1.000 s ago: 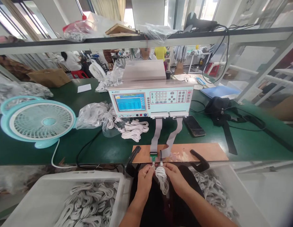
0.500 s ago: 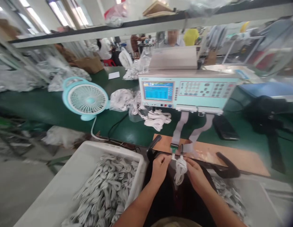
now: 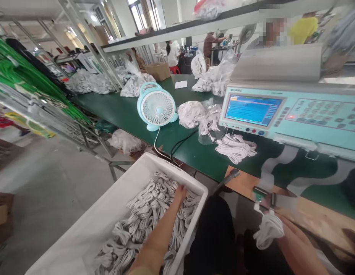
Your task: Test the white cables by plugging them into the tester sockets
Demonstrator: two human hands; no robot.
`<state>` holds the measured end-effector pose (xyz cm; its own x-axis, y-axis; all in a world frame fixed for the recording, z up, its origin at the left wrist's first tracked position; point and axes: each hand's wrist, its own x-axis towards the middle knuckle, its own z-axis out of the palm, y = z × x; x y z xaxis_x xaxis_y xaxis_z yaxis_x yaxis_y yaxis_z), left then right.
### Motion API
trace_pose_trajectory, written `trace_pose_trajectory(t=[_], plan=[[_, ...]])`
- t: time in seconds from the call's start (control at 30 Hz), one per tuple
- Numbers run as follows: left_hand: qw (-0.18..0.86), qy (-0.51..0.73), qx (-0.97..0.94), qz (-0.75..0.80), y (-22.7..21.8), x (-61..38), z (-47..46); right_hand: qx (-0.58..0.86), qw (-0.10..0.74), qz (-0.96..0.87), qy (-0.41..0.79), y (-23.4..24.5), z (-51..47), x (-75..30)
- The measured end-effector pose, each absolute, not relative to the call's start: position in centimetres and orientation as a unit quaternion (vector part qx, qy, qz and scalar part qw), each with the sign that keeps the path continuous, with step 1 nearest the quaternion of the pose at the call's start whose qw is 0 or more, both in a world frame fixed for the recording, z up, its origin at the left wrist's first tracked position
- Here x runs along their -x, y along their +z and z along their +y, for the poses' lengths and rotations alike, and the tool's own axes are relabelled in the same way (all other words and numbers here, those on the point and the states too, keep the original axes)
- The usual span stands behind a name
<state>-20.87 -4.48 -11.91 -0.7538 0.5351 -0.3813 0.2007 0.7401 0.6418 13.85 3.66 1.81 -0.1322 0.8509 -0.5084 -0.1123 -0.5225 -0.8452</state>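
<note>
A coiled white cable (image 3: 268,230) hangs at the bench's front edge, its plugs up at the small green board and dark connectors (image 3: 260,194) on the grey ribbon cables. My right hand (image 3: 289,229) is closed on this cable from the right, its fingers partly hidden behind the coil. Over to the left, my left hand (image 3: 180,193) reaches down into a white plastic bin (image 3: 191,179) and touches the bundled white cables (image 3: 148,206) in it. Its fingertips are hidden among the bundles, so I cannot make out whether it grips one.
A pale blue tester (image 3: 292,114) with a lit screen stands on the green bench (image 3: 194,152). Left of it are a cable bundle (image 3: 236,148), bagged cables (image 3: 191,114) and a small fan (image 3: 158,109). A wooden board (image 3: 246,183) lies at the front edge. People work beyond.
My left hand has left the plugs and moved left and down into the bin. The right hand stays by the coiled cable. The view has swung left.
</note>
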Motion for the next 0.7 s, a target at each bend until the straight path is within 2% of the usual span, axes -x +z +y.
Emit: trace_pose_trajectory(t=[0.13,0.27,0.5,0.7], plan=[[0.293,0.228,-0.258,0.892,-15.2,20.4,-3.7,0.576,0.341,-0.362,0.649,2.5,3.7,-13.5],[0.287,0.212,-0.304,0.883,-16.7,20.5,-3.5,0.577,0.329,-0.394,0.635,2.9,3.6,-13.2],[0.228,0.304,-0.357,0.853,-16.8,18.5,-5.5,0.574,0.342,-0.391,0.633,2.0,3.7,-13.7],[0.242,0.367,-0.425,0.791,-16.1,17.1,-7.1,0.566,0.346,-0.376,0.647,1.5,3.7,-14.0]])
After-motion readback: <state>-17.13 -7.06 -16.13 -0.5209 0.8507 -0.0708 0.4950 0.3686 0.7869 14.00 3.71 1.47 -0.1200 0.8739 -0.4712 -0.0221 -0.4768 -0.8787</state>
